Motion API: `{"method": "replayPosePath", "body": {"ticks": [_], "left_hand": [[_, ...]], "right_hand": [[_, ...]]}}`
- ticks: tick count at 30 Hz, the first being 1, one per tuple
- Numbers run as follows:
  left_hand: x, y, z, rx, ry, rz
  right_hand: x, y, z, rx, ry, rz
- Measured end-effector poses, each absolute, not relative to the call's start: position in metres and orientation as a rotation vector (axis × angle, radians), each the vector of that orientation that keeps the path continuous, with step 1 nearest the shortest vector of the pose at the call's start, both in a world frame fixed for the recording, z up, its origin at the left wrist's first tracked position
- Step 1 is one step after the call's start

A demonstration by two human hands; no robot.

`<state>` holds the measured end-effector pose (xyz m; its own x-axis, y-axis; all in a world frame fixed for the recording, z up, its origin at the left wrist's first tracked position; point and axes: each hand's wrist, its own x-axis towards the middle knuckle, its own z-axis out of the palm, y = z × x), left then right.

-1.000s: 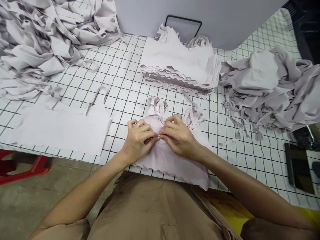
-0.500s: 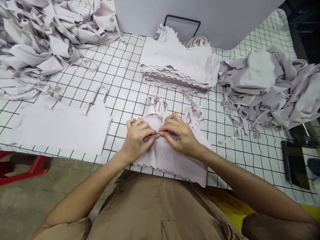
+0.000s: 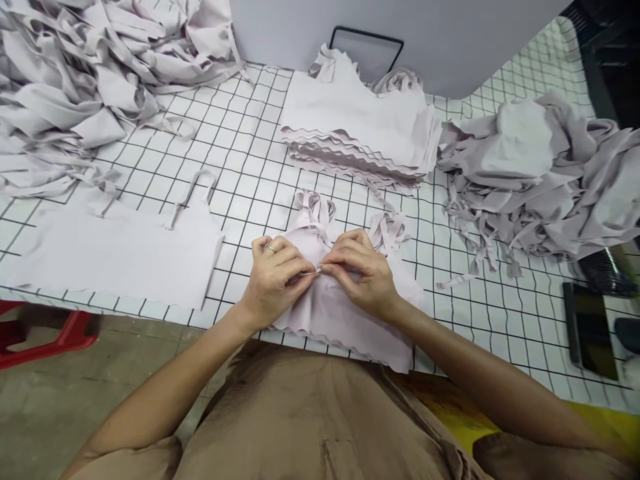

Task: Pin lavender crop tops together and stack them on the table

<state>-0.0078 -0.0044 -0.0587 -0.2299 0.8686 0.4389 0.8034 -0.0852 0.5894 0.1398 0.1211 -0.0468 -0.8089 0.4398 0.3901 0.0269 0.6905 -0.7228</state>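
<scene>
A pale pink strappy top (image 3: 345, 327) with a wavy lower edge lies before me at the table's front edge. Over its upper middle, my left hand (image 3: 274, 279) pinches a thin pale strand (image 3: 311, 272) between thumb and forefinger. My right hand (image 3: 361, 275) closes on the same strand, its fingertips almost meeting the left ones. Whether the strand is cord, thread or a narrow strap I cannot tell. Above the hands, two looped strap bundles (image 3: 315, 207) rest at the top's upper edge. Another top (image 3: 120, 257) lies flat on the left, with its strap extended.
A neat stack of tops (image 3: 355, 110) stands behind the hands, against a grey panel (image 3: 435, 40). Loose garments are heaped at the far left (image 3: 100, 80) and on the right (image 3: 540, 173). A dark phone-like object (image 3: 590, 333) lies at the right. A red stool (image 3: 65, 340) stands below left.
Both hands keep their pinch over the top. The right hand has shifted very slightly right and up, and the fingertips sit a little differently on the strand.
</scene>
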Motion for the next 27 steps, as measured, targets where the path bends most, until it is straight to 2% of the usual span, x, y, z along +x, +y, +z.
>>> {"method": "replayPosePath", "body": {"ticks": [27], "left_hand": [[-0.0083,-0.003,-0.0588,1.897,1.947,1.307]], "right_hand": [[0.1401,0.1165,-0.0474,-0.378,-2.286,1.097]]}}
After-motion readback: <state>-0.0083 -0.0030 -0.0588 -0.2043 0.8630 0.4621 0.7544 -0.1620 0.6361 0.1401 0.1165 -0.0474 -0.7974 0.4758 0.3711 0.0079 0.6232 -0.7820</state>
